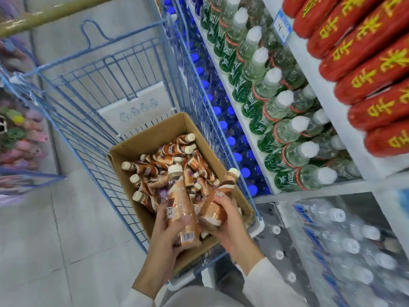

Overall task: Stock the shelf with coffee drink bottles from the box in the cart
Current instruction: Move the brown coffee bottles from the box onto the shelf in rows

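Note:
An open cardboard box (141, 145) sits in the blue wire cart (93, 89) and holds several brown coffee drink bottles (152, 167) with cream caps, lying jumbled. My left hand (164, 231) grips one coffee bottle (180, 204) by its lower body, cap pointing away from me. My right hand (228, 220) grips a second coffee bottle (218, 202), tilted with its cap up and to the right. Both hands hover over the near end of the box. The shelf (345, 120) stands to the right of the cart.
The shelf carries rows of green-labelled bottles (285, 129) with white caps, blue-capped bottles (230, 129) lower down, red packages (376, 89) above, and wrapped packs of water (345, 244) at floor level. A white carton (135, 111) stands behind the box. Colourful goods (20, 134) hang at left.

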Motion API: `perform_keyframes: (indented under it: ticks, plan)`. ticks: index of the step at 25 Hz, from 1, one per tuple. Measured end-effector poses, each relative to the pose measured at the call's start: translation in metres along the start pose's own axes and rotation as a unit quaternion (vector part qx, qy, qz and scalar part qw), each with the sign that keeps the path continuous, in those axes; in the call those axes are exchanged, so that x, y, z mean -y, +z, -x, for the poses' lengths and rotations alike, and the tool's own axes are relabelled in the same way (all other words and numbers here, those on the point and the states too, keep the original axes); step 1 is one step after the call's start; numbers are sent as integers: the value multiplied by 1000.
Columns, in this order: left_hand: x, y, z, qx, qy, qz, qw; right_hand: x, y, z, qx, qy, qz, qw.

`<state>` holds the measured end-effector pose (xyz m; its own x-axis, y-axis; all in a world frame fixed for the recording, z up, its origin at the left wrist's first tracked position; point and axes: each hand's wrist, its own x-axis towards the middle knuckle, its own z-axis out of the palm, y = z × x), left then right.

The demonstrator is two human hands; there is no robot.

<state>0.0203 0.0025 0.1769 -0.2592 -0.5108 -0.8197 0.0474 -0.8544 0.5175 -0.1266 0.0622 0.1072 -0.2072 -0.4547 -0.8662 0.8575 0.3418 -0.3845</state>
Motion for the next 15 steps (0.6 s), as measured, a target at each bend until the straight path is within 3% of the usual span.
perform_keyframes:
  ticks: [7, 10, 15]
  plan:
    - [0, 78, 36, 130, 34, -112, 985, 62, -59, 120, -47, -197, 97, 974]
    - [8, 121, 61, 194, 98, -182, 959, 85, -84, 170, -65, -261, 88, 959]
    - [26, 197, 114, 302, 98, -175, 932, 107, -129, 244, -70, -342, 51, 936]
